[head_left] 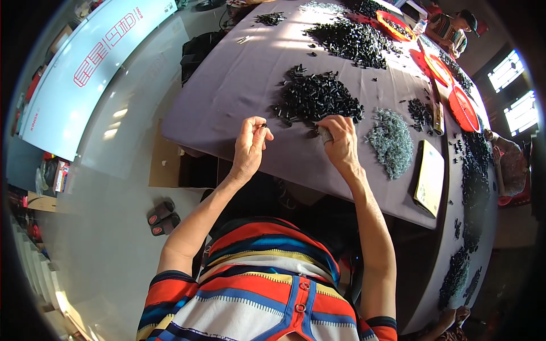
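Note:
My left hand (248, 146) is raised at the near edge of the cloth-covered table, its thumb and forefinger pinched on a small black piece (264, 125). Level with it, my right hand (340, 142) curls closed around a greyish translucent clump (325, 134). A dark bit shows at its fingertips; whether they grip it, I cannot tell. Just beyond both hands lies a heap of short black tubular pieces (318, 96). To the right of my right hand spreads a pile of small clear grey-green parts (390, 142).
A yellowish flat rectangular case (429, 179) lies at the table's right corner. Larger black heaps (355, 42) and red baskets (465, 109) stand farther off. Co-workers sit along the right side. An open cardboard box (165, 162) and dark slippers (163, 216) are on the floor left.

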{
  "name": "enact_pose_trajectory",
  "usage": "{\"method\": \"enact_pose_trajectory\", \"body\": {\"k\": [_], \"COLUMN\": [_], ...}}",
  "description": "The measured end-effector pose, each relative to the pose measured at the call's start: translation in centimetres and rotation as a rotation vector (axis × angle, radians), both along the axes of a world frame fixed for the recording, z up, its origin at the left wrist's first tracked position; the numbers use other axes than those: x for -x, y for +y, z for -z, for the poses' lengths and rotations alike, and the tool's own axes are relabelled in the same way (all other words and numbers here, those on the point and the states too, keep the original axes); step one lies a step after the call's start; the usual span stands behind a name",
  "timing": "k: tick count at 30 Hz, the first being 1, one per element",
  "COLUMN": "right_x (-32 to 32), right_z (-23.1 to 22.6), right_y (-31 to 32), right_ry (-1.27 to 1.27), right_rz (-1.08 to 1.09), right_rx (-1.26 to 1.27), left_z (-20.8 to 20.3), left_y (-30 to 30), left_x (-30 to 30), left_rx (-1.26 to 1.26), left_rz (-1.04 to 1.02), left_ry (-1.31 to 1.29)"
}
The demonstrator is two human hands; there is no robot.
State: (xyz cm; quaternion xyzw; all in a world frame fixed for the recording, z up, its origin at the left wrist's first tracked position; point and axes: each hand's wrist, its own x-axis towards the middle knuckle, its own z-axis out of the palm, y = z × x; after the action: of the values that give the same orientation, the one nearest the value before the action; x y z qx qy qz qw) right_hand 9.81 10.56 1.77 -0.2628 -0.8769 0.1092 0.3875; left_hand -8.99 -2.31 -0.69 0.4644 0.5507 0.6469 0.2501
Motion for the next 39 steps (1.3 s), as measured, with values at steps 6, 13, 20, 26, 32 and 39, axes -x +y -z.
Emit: {"method": "enact_pose_trajectory", "body": {"k": [6,13,20,26,32,39], "right_x": [0.3,0.5,0.1,-0.7,-0.1,0.8], "right_z": [-0.9,0.0,-0.7,-0.7,-0.7,-0.1], "right_y": [0.6,-0.6,-0.7,-0.2,-1.2,-1.9], "right_ry": [0.015,-0.186,-0.27,-0.09,-0.183,-0.239], "right_rz": [0.057,0.024,-0.039,0.011,-0.022,0.023], "right_rx": [0.006,-0.016,0.091,0.095,0.066,0.024], "left_z": [-0.4,-0.4,-0.5,-0.6,-0.4,-0.7], "left_y": [-0.3,-0.2,-0.4,-0.3,-0.1,-0.3], "left_x": [0.1,-0.1,-0.1,-0.1,-0.1,-0.2], "left_rx": [0.012,0.034,0.047,0.042,0.039,0.016], "left_rz": [0.004,-0.014,-0.021,-0.012,-0.016,0.011], "left_ry": [-0.039,-0.036,-0.047,-0.046,-0.05,-0.061]}}
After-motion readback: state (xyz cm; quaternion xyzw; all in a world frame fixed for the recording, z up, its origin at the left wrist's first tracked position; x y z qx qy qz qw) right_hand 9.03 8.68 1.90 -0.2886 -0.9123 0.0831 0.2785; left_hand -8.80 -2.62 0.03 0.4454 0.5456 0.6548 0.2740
